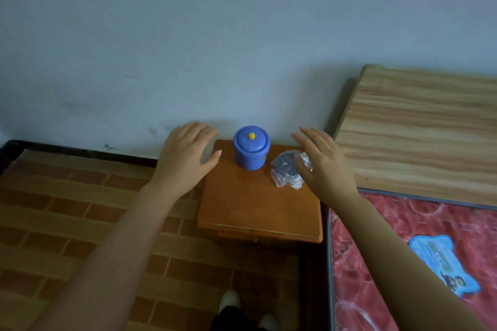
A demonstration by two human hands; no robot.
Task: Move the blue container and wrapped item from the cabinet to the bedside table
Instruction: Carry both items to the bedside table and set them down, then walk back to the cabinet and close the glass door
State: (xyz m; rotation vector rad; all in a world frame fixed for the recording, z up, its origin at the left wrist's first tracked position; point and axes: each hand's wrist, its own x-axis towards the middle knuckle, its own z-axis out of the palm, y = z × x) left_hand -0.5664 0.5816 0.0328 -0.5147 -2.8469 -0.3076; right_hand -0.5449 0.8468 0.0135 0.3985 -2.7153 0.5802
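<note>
A blue container [251, 151] with a lid and a small yellow knob stands upright at the back of the brown bedside table [255, 209]. To its right lies a dark round item wrapped in clear plastic [285, 170]. My left hand [185, 153] hovers open just left of the container, fingers spread, holding nothing. My right hand [321, 162] is open beside and partly over the wrapped item's right edge, without gripping it.
A grey wall [215, 48] rises right behind the table. A wooden headboard [419, 129] and a red patterned mattress [403, 250] lie to the right. Brick-patterned floor [80, 209] spreads to the left. My feet [231, 301] show at the bottom.
</note>
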